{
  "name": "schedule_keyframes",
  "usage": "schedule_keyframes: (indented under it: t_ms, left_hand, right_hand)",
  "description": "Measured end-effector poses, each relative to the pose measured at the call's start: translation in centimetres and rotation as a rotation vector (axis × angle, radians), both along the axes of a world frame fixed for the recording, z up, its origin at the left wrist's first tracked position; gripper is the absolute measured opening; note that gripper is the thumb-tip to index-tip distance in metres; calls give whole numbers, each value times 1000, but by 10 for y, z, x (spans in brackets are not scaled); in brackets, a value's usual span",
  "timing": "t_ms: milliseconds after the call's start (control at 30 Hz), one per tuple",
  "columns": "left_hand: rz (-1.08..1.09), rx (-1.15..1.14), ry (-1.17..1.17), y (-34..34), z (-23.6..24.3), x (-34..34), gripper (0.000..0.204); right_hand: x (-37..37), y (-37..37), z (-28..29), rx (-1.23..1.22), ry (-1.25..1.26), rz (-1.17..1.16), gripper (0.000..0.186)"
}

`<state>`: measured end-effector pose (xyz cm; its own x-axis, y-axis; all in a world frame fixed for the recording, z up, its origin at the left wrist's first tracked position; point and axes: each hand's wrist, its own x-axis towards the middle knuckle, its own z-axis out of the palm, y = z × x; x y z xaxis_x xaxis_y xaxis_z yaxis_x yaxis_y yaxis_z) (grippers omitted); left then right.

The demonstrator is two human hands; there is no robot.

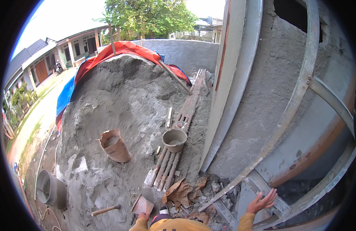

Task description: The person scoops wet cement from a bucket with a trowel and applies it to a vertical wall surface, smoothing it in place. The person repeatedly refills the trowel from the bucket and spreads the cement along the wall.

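Note:
My left hand [144, 216], low in the middle of the head view, is closed on the near edge of a pale pinkish, flat-sided piece [142, 205]; its exact kind I cannot make out. At the lower right, my right hand [262, 201] is raised with the fingers spread and nothing in it. It appears beside the rung of a metal scaffold frame [259, 181]; whether they touch I cannot tell. Left of my left hand lies a tool with a wooden handle [103, 211], its head partly buried in grey sand.
Ahead rises a big sand heap [108, 86] under a red and blue tarp [124, 47]. An open paper sack [118, 150] stands on it. A grey bucket [174, 140] rests on long poles [166, 169]. Another bucket [51, 189] lies tilted left. A plastered wall [251, 111] stands right.

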<state>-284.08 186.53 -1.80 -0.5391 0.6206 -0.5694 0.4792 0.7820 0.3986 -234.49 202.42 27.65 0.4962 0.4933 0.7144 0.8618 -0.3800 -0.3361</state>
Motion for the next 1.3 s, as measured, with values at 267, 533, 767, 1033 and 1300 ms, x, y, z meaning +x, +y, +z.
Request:
schedule_keyframes:
  t_ms: [267,533,767,1033,1300]
  left_hand:
    - [-42,29,45,3,-10,-9,48]
    - [-72,64,46,-1,-50,-28,47]
    - [-28,44,-14,5,-59,-22,46]
    - [20,31,-52,-1,-61,-49,46]
    - [64,24,-86,3,-62,-93,45]
  right_hand:
    - [-2,0,-1,-30,14,-36,53]
    - [-5,0,0,-47,-13,-43,48]
    - [-2,3,-4,-66,-71,-111,48]
    - [-6,10,-4,-104,-111,-201,46]
    - [-9,15,0,-233,-91,-333,41]
